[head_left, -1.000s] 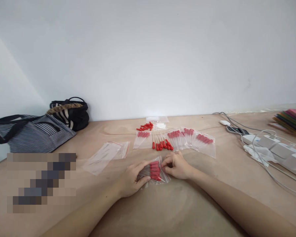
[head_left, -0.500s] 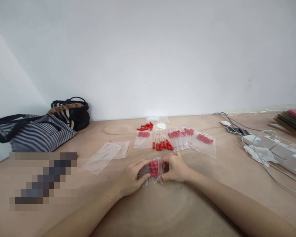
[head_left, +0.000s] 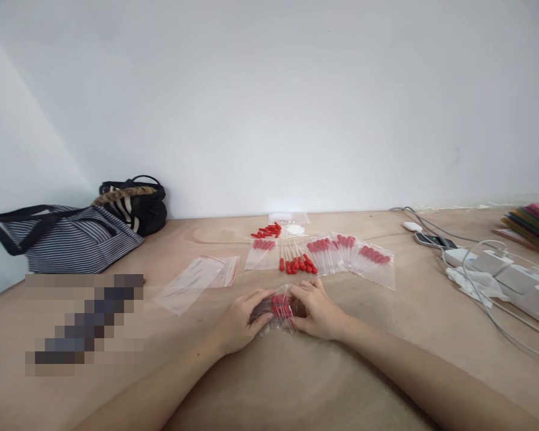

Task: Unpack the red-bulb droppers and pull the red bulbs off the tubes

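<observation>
Both my hands grip one small clear plastic bag (head_left: 282, 306) of red-bulbed droppers, low on the wooden table (head_left: 386, 335). My left hand (head_left: 239, 322) curls round its left end. My right hand (head_left: 318, 311) pinches its right end, fingers closed. Just beyond, a row of filled dropper bags (head_left: 350, 256) lies flat, with loose red-bulbed droppers (head_left: 296, 261) beside them and a heap of red bulbs (head_left: 266, 230) farther back. Empty clear bags (head_left: 196, 281) lie to the left.
A striped tote (head_left: 67, 239) and a black bag (head_left: 137, 203) sit at the back left by the white wall. At the right are white power strips with cables (head_left: 503, 278), a phone (head_left: 432, 240) and a stack of coloured sheets (head_left: 532, 220). A blurred patch covers the near left.
My right hand has slid left along the bag toward my left hand, bunching the plastic between them. The view has shifted slightly to the left.
</observation>
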A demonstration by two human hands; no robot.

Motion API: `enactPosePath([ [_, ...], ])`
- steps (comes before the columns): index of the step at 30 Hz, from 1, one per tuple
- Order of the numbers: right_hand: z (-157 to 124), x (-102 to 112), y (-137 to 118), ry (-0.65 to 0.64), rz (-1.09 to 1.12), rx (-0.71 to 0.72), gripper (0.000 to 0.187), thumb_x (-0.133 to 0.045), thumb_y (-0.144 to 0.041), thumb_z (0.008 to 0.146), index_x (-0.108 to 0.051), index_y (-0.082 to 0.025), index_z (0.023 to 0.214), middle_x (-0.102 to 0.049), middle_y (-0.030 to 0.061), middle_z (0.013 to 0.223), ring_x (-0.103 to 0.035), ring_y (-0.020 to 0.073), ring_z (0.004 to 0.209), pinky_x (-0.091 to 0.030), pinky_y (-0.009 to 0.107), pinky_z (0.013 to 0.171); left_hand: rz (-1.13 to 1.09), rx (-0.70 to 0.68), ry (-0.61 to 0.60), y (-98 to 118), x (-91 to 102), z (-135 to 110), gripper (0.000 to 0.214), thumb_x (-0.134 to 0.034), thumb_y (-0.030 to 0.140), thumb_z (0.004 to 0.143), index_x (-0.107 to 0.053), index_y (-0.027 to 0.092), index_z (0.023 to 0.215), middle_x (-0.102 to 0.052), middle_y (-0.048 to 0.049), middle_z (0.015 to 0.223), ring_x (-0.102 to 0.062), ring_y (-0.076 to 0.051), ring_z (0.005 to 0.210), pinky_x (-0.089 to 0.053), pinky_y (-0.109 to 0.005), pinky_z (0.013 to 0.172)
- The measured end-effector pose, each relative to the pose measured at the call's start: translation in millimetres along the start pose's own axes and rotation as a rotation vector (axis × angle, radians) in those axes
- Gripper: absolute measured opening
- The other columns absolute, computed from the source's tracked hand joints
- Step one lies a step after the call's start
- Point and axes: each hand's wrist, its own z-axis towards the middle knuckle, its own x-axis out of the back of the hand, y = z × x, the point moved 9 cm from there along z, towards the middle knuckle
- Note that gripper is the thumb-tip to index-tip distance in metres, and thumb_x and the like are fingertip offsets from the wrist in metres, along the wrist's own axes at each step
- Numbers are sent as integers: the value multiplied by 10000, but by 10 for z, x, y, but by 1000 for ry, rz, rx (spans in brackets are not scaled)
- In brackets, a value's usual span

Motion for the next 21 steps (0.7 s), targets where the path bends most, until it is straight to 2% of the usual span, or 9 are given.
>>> enactPosePath([
  [6,-26,58,-54,109,110,138,112,-547,-173,636,-475,-187,721,-554,-42,638,-486,99,604,-304,289,721,8,6,-26,6,1,-5,337,-518,258,806,-485,211,1138,-604,-44,1092,-565,-187,977,-449,-323,847],
  [9,-33,73,-26,88,143,177,122,-552,-177,619,-482,-190,717,-546,-42,618,-486,99,580,-332,272,681,7,16,-53,13,1,-9,322,-521,274,806,-501,219,1123,-612,-34,1074,-571,-183,953,-448,-313,836],
  [15,-58,40,222,-81,412,34,152,-524,-111,609,-483,-187,734,-482,-60,584,-431,64,498,-330,169,462,5,42,-84,-5,7,-17,303,-501,274,816,-515,220,1113,-609,-36,1084,-574,-180,941,-444,-295,822],
  [19,-73,61,213,-78,415,29,222,-572,-123,611,-524,-187,818,-520,-28,712,-468,73,573,-369,173,498,7,51,-85,-25,2,-19,317,-507,270,810,-510,228,1124,-600,-35,1104,-566,-183,960,-436,-296,835],
  [21,-70,29,194,-91,427,15,227,-603,-169,635,-533,-186,850,-523,-28,704,-473,75,573,-372,178,502,5,55,-92,-26,-6,-19,315,-504,265,811,-509,230,1125,-601,-32,1102,-566,-181,959,-436,-295,833],
])
